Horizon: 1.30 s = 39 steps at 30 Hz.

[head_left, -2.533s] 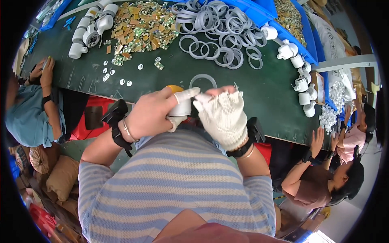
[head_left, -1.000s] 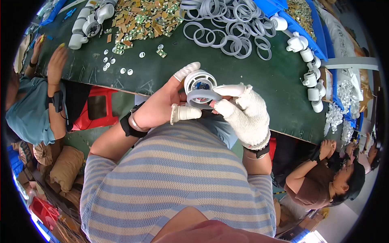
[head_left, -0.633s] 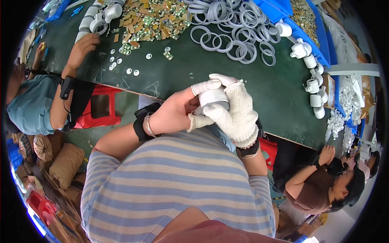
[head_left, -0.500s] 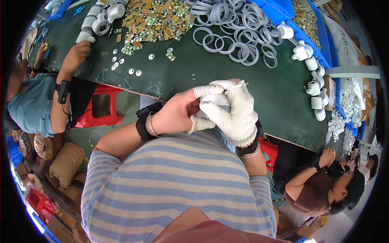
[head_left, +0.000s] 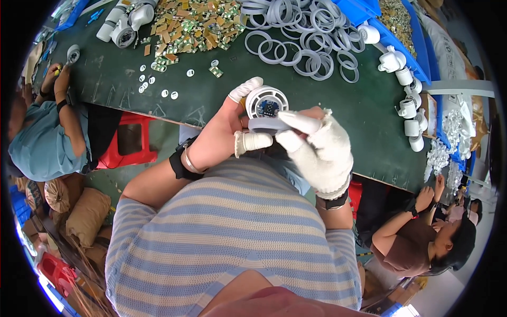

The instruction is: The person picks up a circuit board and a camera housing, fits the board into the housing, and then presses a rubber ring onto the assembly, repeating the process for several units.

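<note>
Finger cots cover the thumb and index finger of my left hand (head_left: 216,134), which is closed round a round white housing (head_left: 254,96). Inside the housing's open face sits a small dark blue circuit board (head_left: 268,108). Just below that face a greyish-white round piece (head_left: 265,124), seen nearly edge-on, tilts away from the housing; I cannot tell whether it is a ring or a lid. My right hand (head_left: 319,150), in a white knitted glove, pinches the right edge of this piece, while my left thumb lies against its lower side.
Beyond my hands on the dark green table (head_left: 211,100) lie a pile of small circuit boards (head_left: 198,26), a heap of grey rings (head_left: 311,39) and small white discs (head_left: 165,93). White housings (head_left: 406,108) line the right side by a blue bin (head_left: 406,58). Co-workers sit left and right.
The housing has turned so its inside with the board shows. My right hand has shifted right and down, with the round piece tilted off the face. The left co-worker now holds a white part.
</note>
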Each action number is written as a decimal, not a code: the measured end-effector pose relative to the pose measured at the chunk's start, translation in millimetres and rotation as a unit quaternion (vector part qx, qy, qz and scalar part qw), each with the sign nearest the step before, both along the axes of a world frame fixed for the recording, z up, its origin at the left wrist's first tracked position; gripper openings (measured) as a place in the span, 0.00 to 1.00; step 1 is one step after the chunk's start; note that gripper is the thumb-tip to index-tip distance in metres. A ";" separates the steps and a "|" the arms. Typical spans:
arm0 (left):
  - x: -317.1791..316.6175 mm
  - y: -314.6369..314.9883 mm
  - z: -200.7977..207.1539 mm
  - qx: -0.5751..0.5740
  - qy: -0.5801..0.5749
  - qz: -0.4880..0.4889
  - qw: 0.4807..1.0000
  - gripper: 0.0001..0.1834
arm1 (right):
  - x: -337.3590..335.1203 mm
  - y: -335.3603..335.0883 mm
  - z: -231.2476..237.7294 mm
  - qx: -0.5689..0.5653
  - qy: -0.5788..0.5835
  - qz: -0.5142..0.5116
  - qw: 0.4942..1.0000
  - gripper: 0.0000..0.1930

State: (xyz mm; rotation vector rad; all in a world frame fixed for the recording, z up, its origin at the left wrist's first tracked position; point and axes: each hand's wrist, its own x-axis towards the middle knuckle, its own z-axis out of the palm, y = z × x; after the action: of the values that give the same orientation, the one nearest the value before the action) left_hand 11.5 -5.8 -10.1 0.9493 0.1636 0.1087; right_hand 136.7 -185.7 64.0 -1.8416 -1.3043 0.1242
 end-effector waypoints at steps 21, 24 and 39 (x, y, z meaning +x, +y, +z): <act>-8.1 -9.6 1.6 0.018 -0.033 -0.004 0.999 0.52 | 0.6 1.9 -2.9 -0.060 -0.004 -0.071 0.996 0.19; -10.1 -11.2 -2.4 0.032 -0.029 -0.040 0.998 0.48 | -1.3 10.3 -21.3 -0.001 0.159 -0.068 0.985 0.28; 11.0 79.8 23.8 0.692 -0.042 0.019 0.721 0.30 | 68.7 -10.3 -33.4 -0.215 0.157 -0.173 0.948 0.28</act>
State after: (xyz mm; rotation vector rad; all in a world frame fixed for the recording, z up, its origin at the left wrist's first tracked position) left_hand 22.5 74.0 13.7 2.4582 -0.0197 0.3355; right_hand 205.4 -196.0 30.6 -2.2766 -0.7545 0.5261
